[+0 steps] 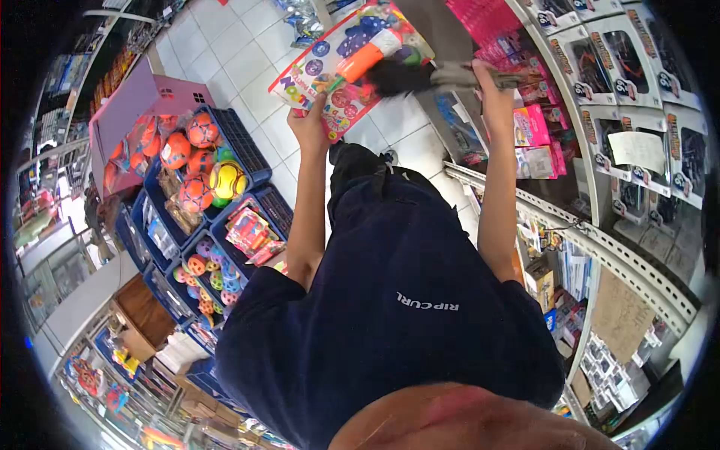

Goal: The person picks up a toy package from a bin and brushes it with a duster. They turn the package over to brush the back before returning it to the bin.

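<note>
My left hand point(309, 126) grips the lower left edge of a flat, colourful toy package point(342, 112), thumb on its front. The package is tilted, with printed balloons and an orange-and-white piece on its face. In my right hand point(493, 91) is the handle of a feather duster point(405, 78). Its dark, motion-blurred head overlaps the package's right side in this view, and paler greyish tufts show near the handle.
Blue crates point(238, 150) on the left hold orange balls point(196, 191), small coloured balls and packets. On the right, shelves carry pink packages point(531, 126) and white boxed toys point(622, 60) behind a perforated metal rail point(622, 266). White floor tiles point(217, 45) lie ahead.
</note>
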